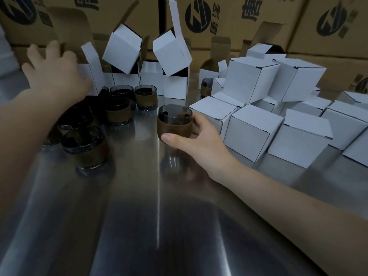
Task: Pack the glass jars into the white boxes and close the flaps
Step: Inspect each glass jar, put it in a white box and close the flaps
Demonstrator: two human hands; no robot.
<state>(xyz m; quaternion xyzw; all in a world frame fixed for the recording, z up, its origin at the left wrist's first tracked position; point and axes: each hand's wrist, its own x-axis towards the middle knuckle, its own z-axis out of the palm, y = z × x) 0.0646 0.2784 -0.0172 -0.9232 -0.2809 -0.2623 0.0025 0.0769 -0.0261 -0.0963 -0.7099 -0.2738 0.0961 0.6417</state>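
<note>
Right hand (196, 142) is wrapped round a jar (174, 124) at frame centre, thumb low on the front, fingers behind; whether it's lifted or just resting on the table (139, 216) I can't tell. Left hand (52, 73) is at upper left, fingers spread and blurred, gripping nothing I can see, reaching at the open boxes (175, 86) standing along the back, or so I read it

Step, as I judge it: one jar picked, a box being fetched for it. Next I'd need an open box pulled near with its mouth up, the jar lowered in upright, then side tabs and the lid flap tucked

Jars: short round smoky glass, thick clear base, a brown matte band round the middle, something dark inside. More jars (117, 108) cluster at centre left, unpacked. Glass likely slick, so I'd grip on the band

Boxes: white corrugated card, cube-shaped, brown inside, tall tuck flaps standing up; two sit tilted on top of the row. Closed boxes (254, 132) are piled at right. Brown cartons (328, 22) with black logos fill the top of frame. Table is brushed metal, shiny, reflecting the jar
</note>
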